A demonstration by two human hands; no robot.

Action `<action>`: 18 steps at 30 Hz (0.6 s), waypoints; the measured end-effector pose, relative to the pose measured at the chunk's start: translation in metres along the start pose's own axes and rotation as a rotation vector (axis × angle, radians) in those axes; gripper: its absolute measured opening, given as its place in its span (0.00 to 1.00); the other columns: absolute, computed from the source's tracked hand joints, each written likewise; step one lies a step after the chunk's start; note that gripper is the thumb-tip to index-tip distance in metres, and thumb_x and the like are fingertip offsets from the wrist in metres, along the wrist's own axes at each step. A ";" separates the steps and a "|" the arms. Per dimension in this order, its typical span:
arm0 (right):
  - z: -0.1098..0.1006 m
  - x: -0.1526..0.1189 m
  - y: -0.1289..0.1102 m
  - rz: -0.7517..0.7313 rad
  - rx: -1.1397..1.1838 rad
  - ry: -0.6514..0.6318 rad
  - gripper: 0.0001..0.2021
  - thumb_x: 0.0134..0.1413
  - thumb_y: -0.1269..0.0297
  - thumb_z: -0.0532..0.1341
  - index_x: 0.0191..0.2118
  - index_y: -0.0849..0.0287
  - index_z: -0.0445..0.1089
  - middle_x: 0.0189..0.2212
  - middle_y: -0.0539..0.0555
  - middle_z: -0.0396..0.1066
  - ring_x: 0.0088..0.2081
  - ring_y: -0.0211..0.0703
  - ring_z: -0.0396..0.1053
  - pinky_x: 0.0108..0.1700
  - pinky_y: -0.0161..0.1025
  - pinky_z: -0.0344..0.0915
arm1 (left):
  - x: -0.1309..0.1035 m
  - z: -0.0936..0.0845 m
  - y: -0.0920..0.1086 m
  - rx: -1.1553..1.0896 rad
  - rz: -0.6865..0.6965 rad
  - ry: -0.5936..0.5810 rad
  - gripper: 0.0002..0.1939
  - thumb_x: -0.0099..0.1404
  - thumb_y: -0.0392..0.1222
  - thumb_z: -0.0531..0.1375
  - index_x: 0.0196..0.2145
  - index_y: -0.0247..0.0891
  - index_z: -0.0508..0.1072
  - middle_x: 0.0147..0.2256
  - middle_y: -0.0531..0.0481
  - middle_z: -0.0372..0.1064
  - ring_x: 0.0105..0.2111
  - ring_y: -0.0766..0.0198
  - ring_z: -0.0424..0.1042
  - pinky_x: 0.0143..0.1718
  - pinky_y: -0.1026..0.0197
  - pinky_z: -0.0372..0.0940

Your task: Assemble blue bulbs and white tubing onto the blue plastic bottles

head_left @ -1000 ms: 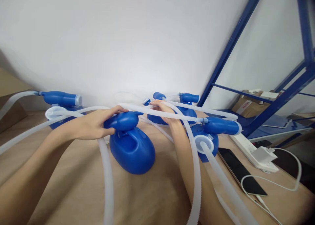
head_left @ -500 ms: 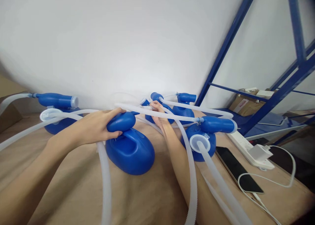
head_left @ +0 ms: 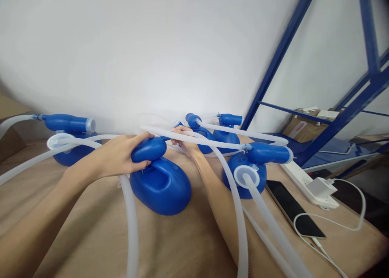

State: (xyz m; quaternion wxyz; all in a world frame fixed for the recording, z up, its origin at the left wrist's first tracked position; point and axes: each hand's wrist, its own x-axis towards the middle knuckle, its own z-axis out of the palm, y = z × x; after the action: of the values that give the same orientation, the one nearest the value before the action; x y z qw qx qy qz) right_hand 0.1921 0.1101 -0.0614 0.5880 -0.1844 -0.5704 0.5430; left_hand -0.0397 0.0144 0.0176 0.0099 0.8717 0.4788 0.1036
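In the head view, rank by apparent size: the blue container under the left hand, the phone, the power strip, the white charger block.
1. Blue container
2. Phone and power strip: too alike to rank
3. Charger block

Left fingers grip a blue jug; right fingers beyond

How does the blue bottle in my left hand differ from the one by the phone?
Your left hand grips the held bottle by its top; no hand grips the other bottle. The held bottle's tip points right; the other bottle's points left, joined to a white tube. Both are blue.
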 end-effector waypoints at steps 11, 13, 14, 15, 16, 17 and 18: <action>0.009 0.004 -0.001 0.047 -0.121 0.060 0.25 0.57 0.47 0.68 0.20 0.56 0.60 0.12 0.44 0.61 0.13 0.28 0.52 0.15 0.28 0.44 | 0.000 0.002 0.007 0.123 0.000 0.014 0.39 0.68 0.69 0.50 0.65 0.38 0.63 0.42 0.36 0.78 0.39 0.37 0.78 0.40 0.48 0.66; 0.012 0.005 -0.004 0.074 -0.164 0.068 0.25 0.60 0.50 0.67 0.19 0.56 0.58 0.11 0.44 0.58 0.15 0.28 0.52 0.16 0.28 0.46 | 0.000 0.002 0.011 0.159 0.003 0.019 0.37 0.69 0.67 0.50 0.63 0.38 0.64 0.41 0.36 0.78 0.38 0.37 0.78 0.38 0.48 0.66; 0.013 0.005 -0.005 0.086 -0.183 0.065 0.25 0.62 0.52 0.65 0.20 0.56 0.58 0.11 0.43 0.56 0.15 0.28 0.51 0.17 0.28 0.46 | 0.000 0.002 0.013 0.172 0.001 0.017 0.36 0.69 0.67 0.50 0.62 0.38 0.64 0.41 0.36 0.78 0.38 0.37 0.78 0.38 0.49 0.65; 0.014 0.005 -0.007 0.097 -0.198 0.057 0.23 0.64 0.54 0.64 0.20 0.56 0.59 0.11 0.43 0.55 0.15 0.29 0.50 0.17 0.28 0.45 | 0.000 0.002 0.015 0.184 -0.003 0.011 0.34 0.69 0.66 0.49 0.61 0.37 0.64 0.40 0.36 0.78 0.37 0.38 0.78 0.37 0.49 0.65; 0.014 0.005 -0.008 0.106 -0.218 0.045 0.21 0.64 0.56 0.63 0.21 0.56 0.61 0.11 0.42 0.55 0.15 0.29 0.50 0.17 0.29 0.44 | 0.000 0.001 0.017 0.195 -0.006 0.003 0.33 0.69 0.65 0.49 0.60 0.37 0.64 0.40 0.36 0.78 0.36 0.38 0.78 0.36 0.49 0.65; 0.013 0.004 -0.010 0.117 -0.247 0.042 0.20 0.64 0.58 0.63 0.22 0.56 0.62 0.11 0.42 0.55 0.15 0.29 0.50 0.17 0.29 0.43 | 0.000 0.001 0.019 0.202 -0.007 -0.005 0.33 0.70 0.65 0.48 0.59 0.37 0.64 0.39 0.36 0.78 0.36 0.39 0.78 0.36 0.49 0.64; 0.013 0.004 -0.012 0.133 -0.281 0.048 0.19 0.63 0.59 0.64 0.22 0.56 0.62 0.11 0.42 0.55 0.15 0.30 0.50 0.18 0.30 0.43 | 0.000 0.000 0.022 0.209 -0.010 -0.012 0.32 0.70 0.64 0.48 0.59 0.37 0.64 0.39 0.36 0.77 0.36 0.39 0.78 0.35 0.49 0.64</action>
State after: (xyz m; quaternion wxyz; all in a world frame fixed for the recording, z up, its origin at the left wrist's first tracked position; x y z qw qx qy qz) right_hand 0.1847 0.1038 -0.0463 0.5326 -0.3149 -0.6131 0.4911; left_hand -0.0218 0.0026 0.0200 -0.0778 0.8662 0.4914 0.0478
